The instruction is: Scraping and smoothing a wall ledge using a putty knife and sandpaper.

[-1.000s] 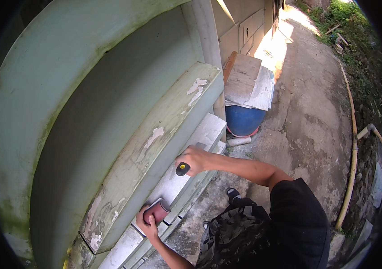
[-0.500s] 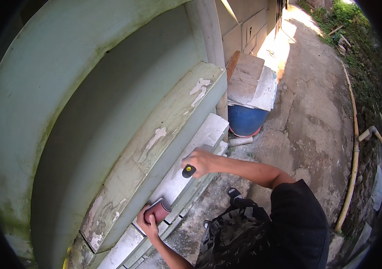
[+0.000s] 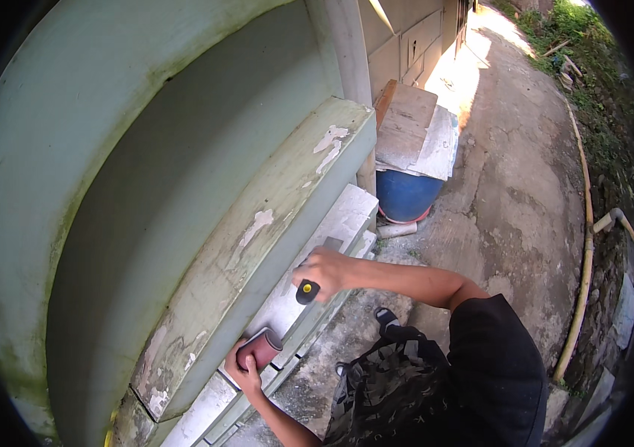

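My right hand (image 3: 323,268) is closed around the dark handle of a scraper (image 3: 307,292) with a yellow spot on its butt end. The scraper's flat grey blade shows beyond my knuckles, over the whitish lower ledge (image 3: 352,211); whether it touches the surface I cannot tell. Lower down the same ledge, my left hand (image 3: 245,371) grips a curled sheet of reddish-brown sandpaper (image 3: 261,349), thumb on its outer face. The sandpaper is at the ledge, close against the green step above.
A pale green upper ledge (image 3: 257,201) with peeling paint runs alongside, under a curved green wall (image 3: 101,82). Past its far end stands a blue barrel (image 3: 409,195) covered by boards (image 3: 409,123). A concrete path (image 3: 496,208) stretches away on the right, edged by a long pipe (image 3: 587,246).
My right hand has shifted slightly left and down along the ledge with the scraper, and the blade shows more clearly. The left hand keeps its hold on the sandpaper, nearly still.
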Demonstrator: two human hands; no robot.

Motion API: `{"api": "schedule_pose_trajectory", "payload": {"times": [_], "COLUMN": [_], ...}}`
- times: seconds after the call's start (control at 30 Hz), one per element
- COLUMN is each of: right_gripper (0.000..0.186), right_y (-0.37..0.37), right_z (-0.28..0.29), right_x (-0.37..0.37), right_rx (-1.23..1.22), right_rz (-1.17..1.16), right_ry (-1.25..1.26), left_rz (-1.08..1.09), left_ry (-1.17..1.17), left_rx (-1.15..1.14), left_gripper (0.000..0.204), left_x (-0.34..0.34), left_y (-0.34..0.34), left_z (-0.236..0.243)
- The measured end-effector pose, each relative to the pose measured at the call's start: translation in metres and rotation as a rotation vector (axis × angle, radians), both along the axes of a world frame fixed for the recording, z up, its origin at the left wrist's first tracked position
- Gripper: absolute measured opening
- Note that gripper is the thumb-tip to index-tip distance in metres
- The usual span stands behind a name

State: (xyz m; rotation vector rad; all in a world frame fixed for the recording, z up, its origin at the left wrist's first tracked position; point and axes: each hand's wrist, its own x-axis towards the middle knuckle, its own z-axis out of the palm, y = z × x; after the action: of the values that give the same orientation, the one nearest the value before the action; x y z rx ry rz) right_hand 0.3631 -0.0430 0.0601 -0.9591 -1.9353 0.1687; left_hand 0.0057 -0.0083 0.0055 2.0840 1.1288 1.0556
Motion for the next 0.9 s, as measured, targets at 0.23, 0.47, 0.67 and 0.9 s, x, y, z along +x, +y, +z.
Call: {"api": "schedule_pose_trajectory", "payload": {"times": [0.23, 0.47, 0.67, 0.9], "right_gripper": [0.011, 0.014, 0.018, 0.027], "right_y": [-0.007, 0.001, 0.014, 0.012], "right_z": [-0.004, -0.008, -0.021, -0.026], "right_x": [-0.027, -0.02, 0.025, 0.049], "right_rx": [-0.035, -0.112, -0.292, -0.288], "right_rz": [-0.009, -0.047, -0.23, -0.323], "right_ry": [-0.041, -0.054, -0.065, -0.245], "left_rz": [0.003, 0.02, 0.001, 0.014], "left_ry": [-0.005, 0.005, 0.01, -0.016], "left_rx": [-0.009, -0.001, 0.004, 0.007], "left_gripper": [0.059, 0.06, 0.058, 0.058], "left_x": [-0.007, -0.006, -0.001, -0.003], "left_y": [0.0, 0.0, 0.0, 0.002], "left_z": [-0.004, -0.004, -0.001, -0.004]}}
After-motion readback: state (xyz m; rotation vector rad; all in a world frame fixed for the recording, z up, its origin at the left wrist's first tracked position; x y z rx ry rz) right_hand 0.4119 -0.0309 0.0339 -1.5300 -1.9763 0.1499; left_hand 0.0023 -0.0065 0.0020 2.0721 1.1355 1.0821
